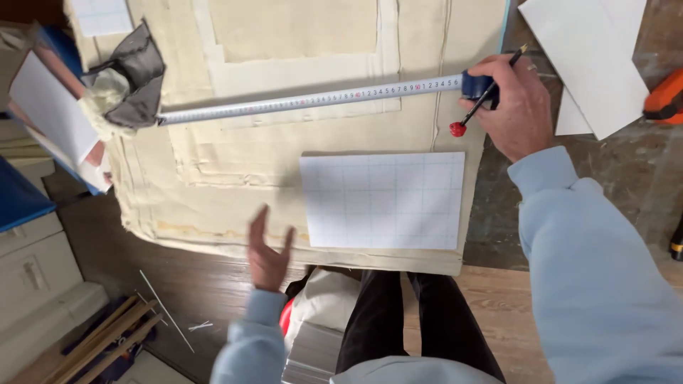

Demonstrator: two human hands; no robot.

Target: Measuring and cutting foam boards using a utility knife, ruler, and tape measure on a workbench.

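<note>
My right hand [516,107] grips the blue case of a tape measure [475,84] together with a black pencil that has a red end [459,128]. The steel blade [306,99] runs left across a cream cloth [213,185] to another person's grey-gloved hand [128,82], which holds its far end. My left hand [269,250] hovers open, fingers apart, over the near edge of the cloth and holds nothing. A white gridded sheet [384,200] lies on the cloth between my hands.
White paper sheets [590,57] lie at the top right on a dark worktop, next to an orange tool [665,96]. Wooden sticks [107,334] lie on the floor at lower left. A blue box [21,199] stands at the left.
</note>
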